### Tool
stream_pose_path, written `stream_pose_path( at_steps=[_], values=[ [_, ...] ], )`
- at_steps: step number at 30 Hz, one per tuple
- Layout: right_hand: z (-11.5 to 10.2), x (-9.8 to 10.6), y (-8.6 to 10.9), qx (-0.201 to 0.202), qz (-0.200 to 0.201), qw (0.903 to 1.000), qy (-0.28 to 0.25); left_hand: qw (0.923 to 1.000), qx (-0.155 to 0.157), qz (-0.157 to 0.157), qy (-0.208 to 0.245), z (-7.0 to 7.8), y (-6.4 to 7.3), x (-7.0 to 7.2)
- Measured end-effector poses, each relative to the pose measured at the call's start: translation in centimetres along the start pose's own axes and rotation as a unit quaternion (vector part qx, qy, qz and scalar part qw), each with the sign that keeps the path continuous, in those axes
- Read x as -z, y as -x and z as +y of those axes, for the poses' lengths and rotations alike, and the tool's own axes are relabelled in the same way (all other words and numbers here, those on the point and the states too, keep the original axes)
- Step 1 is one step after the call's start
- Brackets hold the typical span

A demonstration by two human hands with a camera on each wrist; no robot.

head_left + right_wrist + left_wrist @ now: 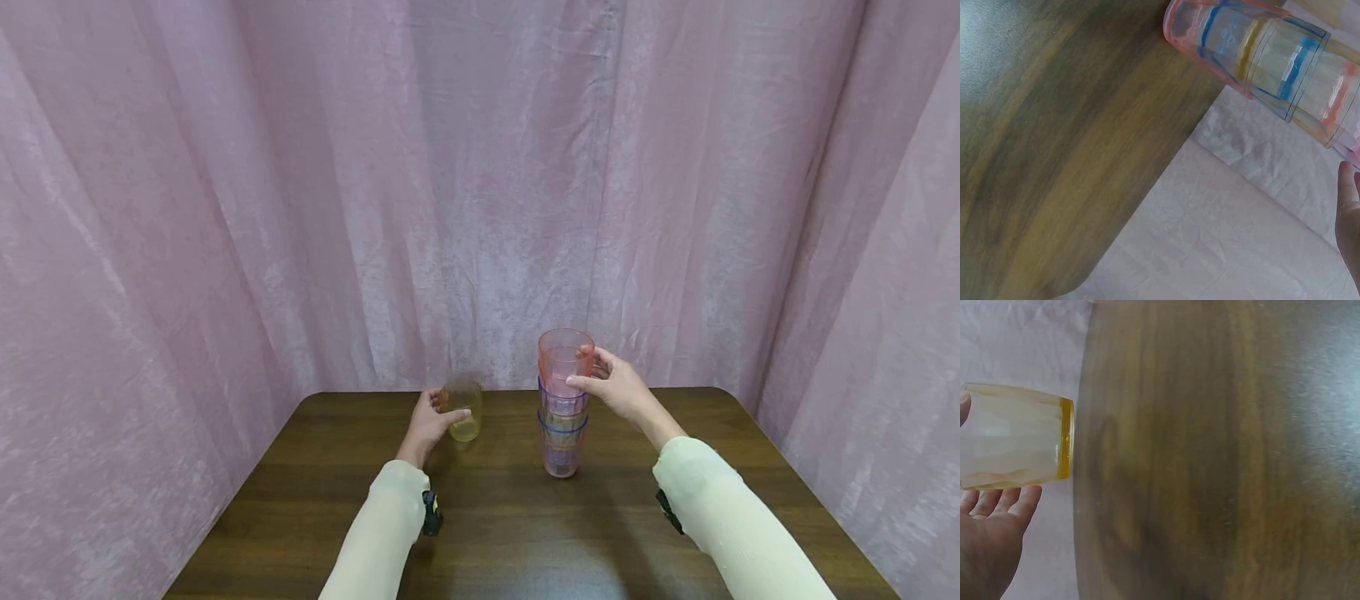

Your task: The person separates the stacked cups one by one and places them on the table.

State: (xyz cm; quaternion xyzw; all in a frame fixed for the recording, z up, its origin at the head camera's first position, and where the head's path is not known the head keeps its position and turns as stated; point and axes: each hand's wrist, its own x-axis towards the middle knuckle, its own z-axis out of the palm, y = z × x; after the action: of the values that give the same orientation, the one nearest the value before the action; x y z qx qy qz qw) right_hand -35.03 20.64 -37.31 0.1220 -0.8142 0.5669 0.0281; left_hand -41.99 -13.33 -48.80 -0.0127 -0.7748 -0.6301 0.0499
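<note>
In the head view, my left hand (431,423) holds a clear yellow plastic cup (466,423), thumb on the near side and fingers on the far side. The left wrist view shows the cup (1016,437) with a darker amber base. Further right, a tall stack of nested see-through cups (562,446) stands upright, with blue, yellow and pink bands. At its top is a pink-orange cup (558,346), which my right hand (618,387) grips from the right side. Whether the cup and the stack touch the table cannot be told.
The brown wooden table (495,533) has rounded far corners. Pink curtains (480,192) hang close behind its far edge and along both sides. Dark wrist devices (432,512) are strapped over the pale sleeves (382,533).
</note>
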Motion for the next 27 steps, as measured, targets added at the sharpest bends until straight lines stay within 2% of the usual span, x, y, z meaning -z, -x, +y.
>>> stream_pose_path(
  at_steps=[7,15,20,27],
  values=[
    [0.1,0.0,-0.1,0.005,0.000,1.0000,0.000,0.9998,0.003,-0.014,-0.016,-0.9,0.5,-0.4],
    [0.1,-0.1,0.0,0.004,-0.001,1.0000,-0.006,0.9996,-0.005,-0.026,-0.012,-1.6,0.8,-0.6],
    [0.1,-0.1,0.0,0.002,-0.003,0.9999,-0.010,0.9993,0.009,-0.033,-0.016,-1.8,1.2,-0.5],
    [0.3,0.0,0.1,0.004,-0.005,0.9999,-0.014,0.9969,0.020,-0.066,-0.039,-1.9,1.3,-0.3]
  ],
)
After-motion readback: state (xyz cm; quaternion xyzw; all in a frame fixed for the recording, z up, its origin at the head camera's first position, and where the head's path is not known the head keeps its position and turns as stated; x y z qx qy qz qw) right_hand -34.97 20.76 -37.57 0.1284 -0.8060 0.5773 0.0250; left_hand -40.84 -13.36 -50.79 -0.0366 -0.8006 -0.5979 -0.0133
